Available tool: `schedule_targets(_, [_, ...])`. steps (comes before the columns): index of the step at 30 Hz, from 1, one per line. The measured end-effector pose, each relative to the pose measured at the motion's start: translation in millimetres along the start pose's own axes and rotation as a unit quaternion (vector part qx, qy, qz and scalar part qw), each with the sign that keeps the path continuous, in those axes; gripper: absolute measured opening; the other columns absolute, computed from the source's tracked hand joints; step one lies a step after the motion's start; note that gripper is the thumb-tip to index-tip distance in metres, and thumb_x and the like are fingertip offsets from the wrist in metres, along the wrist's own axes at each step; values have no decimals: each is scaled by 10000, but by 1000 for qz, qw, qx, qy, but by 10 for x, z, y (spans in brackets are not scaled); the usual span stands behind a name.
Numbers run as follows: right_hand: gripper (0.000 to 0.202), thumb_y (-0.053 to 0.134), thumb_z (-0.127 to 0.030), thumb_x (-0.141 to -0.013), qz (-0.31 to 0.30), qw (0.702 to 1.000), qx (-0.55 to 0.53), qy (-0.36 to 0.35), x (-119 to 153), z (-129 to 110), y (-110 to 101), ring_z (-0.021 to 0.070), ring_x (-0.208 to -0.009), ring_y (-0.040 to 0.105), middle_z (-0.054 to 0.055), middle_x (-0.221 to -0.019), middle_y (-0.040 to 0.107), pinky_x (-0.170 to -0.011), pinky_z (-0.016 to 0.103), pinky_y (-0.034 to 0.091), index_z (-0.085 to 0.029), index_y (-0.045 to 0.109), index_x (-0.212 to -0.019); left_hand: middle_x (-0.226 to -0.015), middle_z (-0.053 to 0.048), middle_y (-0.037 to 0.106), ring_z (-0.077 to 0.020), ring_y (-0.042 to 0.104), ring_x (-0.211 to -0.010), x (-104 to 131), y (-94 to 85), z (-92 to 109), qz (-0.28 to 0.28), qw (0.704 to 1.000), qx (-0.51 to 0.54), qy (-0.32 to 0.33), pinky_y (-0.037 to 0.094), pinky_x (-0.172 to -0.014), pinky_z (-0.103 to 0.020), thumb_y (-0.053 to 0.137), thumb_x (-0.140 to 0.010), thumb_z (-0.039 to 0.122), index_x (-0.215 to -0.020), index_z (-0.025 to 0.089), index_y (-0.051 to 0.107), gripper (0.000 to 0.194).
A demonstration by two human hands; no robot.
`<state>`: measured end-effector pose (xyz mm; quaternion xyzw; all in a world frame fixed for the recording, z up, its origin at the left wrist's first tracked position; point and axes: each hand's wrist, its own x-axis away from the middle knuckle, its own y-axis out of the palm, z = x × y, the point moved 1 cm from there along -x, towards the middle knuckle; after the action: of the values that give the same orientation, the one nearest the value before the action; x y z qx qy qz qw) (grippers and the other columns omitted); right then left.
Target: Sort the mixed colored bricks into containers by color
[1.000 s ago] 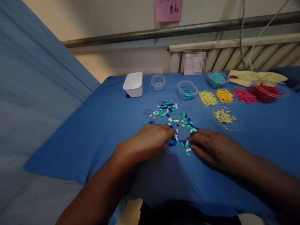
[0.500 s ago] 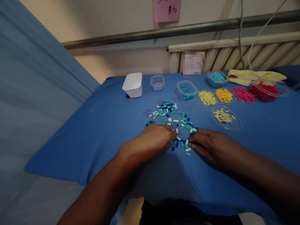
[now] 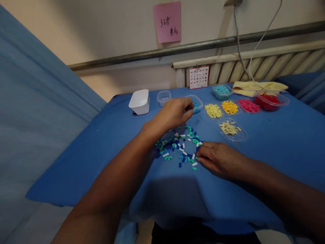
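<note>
My left hand (image 3: 177,111) reaches over the clear tub of blue bricks (image 3: 199,98), its fingers curled together at the tub's near-left rim. Whatever is between those fingertips is hidden. On the blue cloth, small toy building bricks (image 3: 181,150) in white, green, light blue and dark blue lie scattered; my left forearm covers part of them. At the right edge of this scatter rests my right hand (image 3: 218,157), its fingers pressed together beside a white brick (image 3: 193,156). I cannot make out what it pinches.
Several tubs hold turquoise (image 3: 222,89), yellow (image 3: 213,110), orange (image 3: 230,107), pink (image 3: 248,105), red (image 3: 269,101) and pale cream pieces (image 3: 229,128). Behind stand a white bin (image 3: 140,103) and a clear tub (image 3: 164,97). A yellow cloth (image 3: 259,88) lies back right; a picture card (image 3: 199,77) leans upright.
My left hand has moved from the brick scatter up and away to the tub of blue bricks. My right hand stays by the scatter. The view has tilted upward and shifted right.
</note>
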<state>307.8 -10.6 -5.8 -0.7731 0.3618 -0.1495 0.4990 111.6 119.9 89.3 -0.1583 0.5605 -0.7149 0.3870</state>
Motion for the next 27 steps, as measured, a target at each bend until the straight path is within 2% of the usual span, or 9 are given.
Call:
schedule_targets(3, [243, 520, -286, -1135, 6, 1000, -8, -20, 19, 33, -10, 221, -887, 712, 92, -1000, 744, -808, 346, 542, -170, 729, -1095, -1122, -113, 780, -253, 700, -1038, -416, 70, -71, 28, 999, -21, -26, 515, -974, -383, 628, -996, 186, -1209, 142, 759, 253])
schedule_targets(6, [280, 499, -313, -1152, 9, 999, -13, -45, 34, 53, -20, 220, -916, 709, 90, -1007, 744, -829, 344, 548, -170, 737, -1118, -1126, -114, 796, -266, 714, -1035, -490, 124, -170, 26, 998, -44, -49, 531, -964, -390, 665, -987, 222, -1289, 154, 756, 322])
schedule_targets(9, [301, 493, -354, -1162, 23, 997, -18, -68, 46, 76, -23, 215, -944, 709, 87, -1032, 750, -857, 336, 556, -186, 742, -1144, -1076, -100, 805, -247, 720, -971, -226, 99, -289, 31, 997, -38, -66, 539, -909, -369, 646, -1008, 282, -1217, 165, 782, 276])
schedule_targets(13, [277, 517, -346, -1154, 63, 995, -32, -65, 71, 130, -17, 208, -952, 726, 92, -1044, 767, -863, 334, 573, -194, 748, -1163, -1029, -83, 805, -215, 711, -897, 365, -21, -469, 35, 991, 9, -127, 533, -833, -338, 651, -988, 316, -1064, 165, 795, 222])
schedule_targets(18, [203, 596, -324, -1109, 130, 990, -48, -11, 88, 220, -54, 219, -931, 753, 94, -1047, 792, -828, 352, 593, -212, 760, -1148, -935, -48, 789, -182, 703, -808, 1009, -120, -597, -59, 969, 171, -168, 544, -742, -288, 691, -944, 364, -1019, 166, 776, 229])
schedule_targets(20, [196, 605, -330, -1096, 164, 985, -43, 21, 46, 262, -138, 225, -904, 757, 85, -1024, 800, -809, 360, 591, -222, 768, -1102, -995, -53, 793, -174, 702, -823, 1141, -122, -603, -88, 965, 195, -150, 558, -766, -286, 702, -944, 367, -1050, 173, 786, 236])
schedule_targets(22, [190, 625, -350, -1077, 210, 976, -29, 48, -56, 320, -288, 238, -885, 758, 78, -1007, 807, -795, 374, 591, -230, 771, -1056, -1085, -64, 789, -181, 712, -896, 1191, -103, -591, -98, 975, 165, -108, 567, -835, -301, 691, -962, 335, -1110, 192, 800, 233])
schedule_targets(24, [182, 663, -380, -1048, 271, 959, -7, 75, -232, 412, -490, 251, -857, 752, 75, -994, 809, -768, 385, 590, -237, 775, -1040, -1161, -70, 776, -194, 716, -1003, 1184, -63, -565, -102, 986, 120, -48, 560, -922, -316, 654, -990, 282, -1165, 215, 801, 238])
schedule_targets(27, [200, 680, -410, -1038, 322, 938, 38, 122, -599, 611, -784, 284, -871, 755, 80, -989, 809, -793, 426, 587, -253, 793, -1093, -1194, -62, 764, -196, 709, -1089, 1142, 22, -525, -124, 989, 83, 16, 541, -967, -309, 625, -1011, 231, -1176, 230, 791, 234])
